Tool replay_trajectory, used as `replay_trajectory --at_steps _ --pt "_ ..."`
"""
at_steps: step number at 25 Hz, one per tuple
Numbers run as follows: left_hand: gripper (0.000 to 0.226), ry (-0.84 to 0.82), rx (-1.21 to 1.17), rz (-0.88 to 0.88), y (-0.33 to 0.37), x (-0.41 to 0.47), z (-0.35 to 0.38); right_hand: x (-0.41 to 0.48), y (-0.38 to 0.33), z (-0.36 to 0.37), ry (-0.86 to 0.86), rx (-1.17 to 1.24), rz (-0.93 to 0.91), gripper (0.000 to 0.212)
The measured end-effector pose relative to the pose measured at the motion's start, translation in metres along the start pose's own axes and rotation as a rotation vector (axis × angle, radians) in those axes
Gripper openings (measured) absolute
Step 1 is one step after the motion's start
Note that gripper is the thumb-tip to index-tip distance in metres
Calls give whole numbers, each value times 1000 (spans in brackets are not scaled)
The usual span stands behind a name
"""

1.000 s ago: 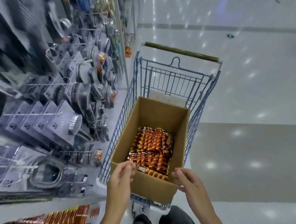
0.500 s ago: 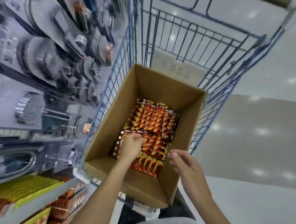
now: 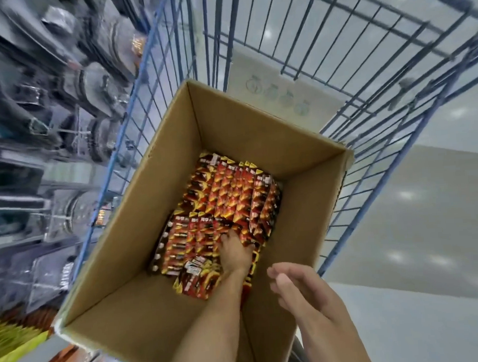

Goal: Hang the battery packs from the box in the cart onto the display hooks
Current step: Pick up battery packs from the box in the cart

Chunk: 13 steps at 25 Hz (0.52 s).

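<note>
Battery packs [image 3: 233, 192] lying in box [image 3: 145, 310], likely light, stiff, slick, best pinching card edges; left hand [image 3: 236, 253] fingertips burying among them, grip unclear; right hand [image 3: 301, 291] hovering slack-fingered at 4 o'clock.

Open brown cardboard box [image 3: 145, 318] upright in blue wire cart [image 3: 141, 75], red/orange/yellow battery packs [image 3: 233, 197] in tight rows on box floor, toward far-right side, near-left floor bare

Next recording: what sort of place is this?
Most likely a retail store aisle: a blue wire shopping cart holds a cardboard box of battery packs, packaged goods hang on display racks at left, and the floor is glossy and wide.
</note>
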<state>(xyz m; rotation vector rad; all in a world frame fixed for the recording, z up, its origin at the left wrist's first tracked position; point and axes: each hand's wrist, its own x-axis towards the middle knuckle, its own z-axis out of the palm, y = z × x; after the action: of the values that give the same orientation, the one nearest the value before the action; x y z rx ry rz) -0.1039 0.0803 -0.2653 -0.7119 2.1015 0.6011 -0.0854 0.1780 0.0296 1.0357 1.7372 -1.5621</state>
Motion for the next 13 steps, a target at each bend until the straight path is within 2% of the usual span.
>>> replay_trajectory --at_steps 2,4,7,8,11,13 --pt "62 38 -5 31 2 -2 0 5 -2 -2 10 -15 9 13" --pt "44 75 -33 38 4 -9 -8 7 -3 -3 16 -42 12 13" --pt "22 -24 -116 -59 8 -19 -33 7 -9 -1 20 -17 47 13" --pt "26 -94 -161 -109 7 -21 -44 10 -12 0 24 14 80 13" --pt "60 -261 -259 -198 -4 -36 -86 22 -20 6 -23 250 234 21" --pt "48 -279 -275 -201 -18 -57 -121 35 -22 17 -102 400 318 31"
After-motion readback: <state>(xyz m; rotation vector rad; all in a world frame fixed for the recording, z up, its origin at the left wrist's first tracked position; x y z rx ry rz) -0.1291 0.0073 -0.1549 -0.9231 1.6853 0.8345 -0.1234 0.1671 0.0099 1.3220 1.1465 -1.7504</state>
